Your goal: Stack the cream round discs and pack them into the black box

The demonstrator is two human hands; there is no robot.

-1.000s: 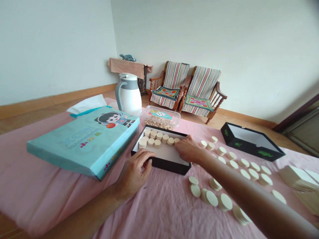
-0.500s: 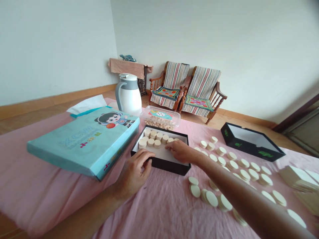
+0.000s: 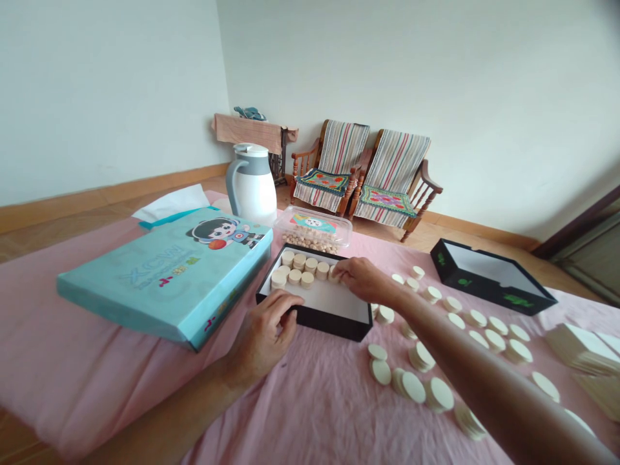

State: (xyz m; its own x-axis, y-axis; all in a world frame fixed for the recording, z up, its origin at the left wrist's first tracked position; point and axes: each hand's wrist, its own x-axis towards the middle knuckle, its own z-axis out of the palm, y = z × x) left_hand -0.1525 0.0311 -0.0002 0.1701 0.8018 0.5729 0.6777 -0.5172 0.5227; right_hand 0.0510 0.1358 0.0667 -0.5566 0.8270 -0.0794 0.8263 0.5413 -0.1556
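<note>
Left hand (image 3: 264,336) clasping black box (image 3: 334,321) rim, right hand (image 3: 361,279) touching wooden discs (image 3: 299,262) inside, grasp unclear

Left hand (image 3: 264,336) bare, right hand (image 3: 361,281) bare, both wrists uncovered, both forearms bare right up to the frame edge, upper arms out of view, right forearm large and soft-focus near the lens, nails too small to make out

Black box (image 3: 334,323), white inside; cream discs (image 3: 300,271); pink cloth (image 3: 310,400); striped chairs (image 3: 339,161).
</note>
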